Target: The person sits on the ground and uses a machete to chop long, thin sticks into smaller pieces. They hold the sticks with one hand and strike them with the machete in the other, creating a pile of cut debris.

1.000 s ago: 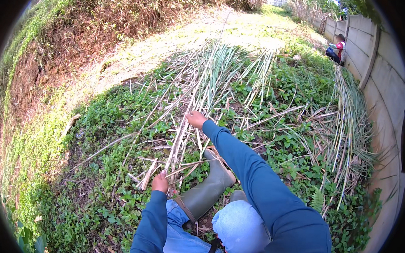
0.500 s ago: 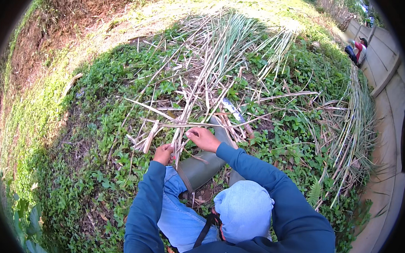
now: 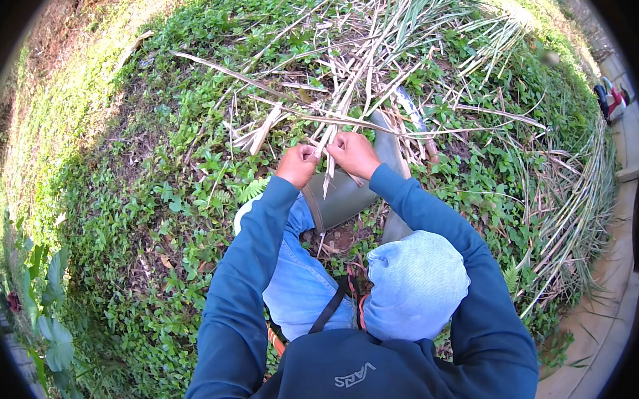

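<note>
Dry cane stalks (image 3: 329, 139) sit bunched at 12 o'clock from your knees, right over your grey rubber boot (image 3: 348, 190). Your left hand (image 3: 297, 164) is closed in a fist around the lower end of the bundle. Your right hand (image 3: 353, 155) is clamped on the same stalks, just beside the left at its 2 o'clock, nearly touching. More cut stalks (image 3: 383, 52) fan out across the green ground cover (image 3: 156, 192) toward 12. Fence (image 3: 625, 141) runs at 3 o'clock.
</note>
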The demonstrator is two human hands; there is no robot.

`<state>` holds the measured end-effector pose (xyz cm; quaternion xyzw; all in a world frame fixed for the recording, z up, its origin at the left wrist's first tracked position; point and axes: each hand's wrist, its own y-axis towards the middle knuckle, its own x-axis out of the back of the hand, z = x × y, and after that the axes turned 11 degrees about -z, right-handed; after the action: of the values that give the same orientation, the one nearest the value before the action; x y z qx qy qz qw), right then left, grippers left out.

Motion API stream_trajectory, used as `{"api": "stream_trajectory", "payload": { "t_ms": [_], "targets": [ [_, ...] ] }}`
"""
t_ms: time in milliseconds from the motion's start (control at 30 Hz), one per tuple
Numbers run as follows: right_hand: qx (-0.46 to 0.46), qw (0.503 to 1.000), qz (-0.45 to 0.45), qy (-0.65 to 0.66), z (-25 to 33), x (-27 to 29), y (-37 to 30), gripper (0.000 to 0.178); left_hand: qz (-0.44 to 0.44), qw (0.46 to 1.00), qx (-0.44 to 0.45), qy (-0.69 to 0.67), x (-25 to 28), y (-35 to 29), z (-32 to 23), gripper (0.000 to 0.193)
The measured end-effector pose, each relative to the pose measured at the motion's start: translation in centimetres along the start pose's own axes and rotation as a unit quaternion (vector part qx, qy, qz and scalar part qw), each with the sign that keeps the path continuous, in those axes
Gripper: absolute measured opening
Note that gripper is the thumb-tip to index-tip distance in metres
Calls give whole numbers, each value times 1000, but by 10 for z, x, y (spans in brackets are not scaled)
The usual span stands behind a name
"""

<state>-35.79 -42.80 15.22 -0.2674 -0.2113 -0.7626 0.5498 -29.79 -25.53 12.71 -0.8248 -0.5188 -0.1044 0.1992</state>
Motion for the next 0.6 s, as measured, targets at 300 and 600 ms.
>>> {"api": "stream_trajectory", "payload": {
  "t_ms": [300,600],
  "targets": [
    [4,982,-128,-139,-90,80,14,32,2,1000,17,-23,19,6,32,18],
    [-153,948,144,239,-48,5,-12,46,8,999,-37,-36,-49,-25,8,19]
  ]
}}
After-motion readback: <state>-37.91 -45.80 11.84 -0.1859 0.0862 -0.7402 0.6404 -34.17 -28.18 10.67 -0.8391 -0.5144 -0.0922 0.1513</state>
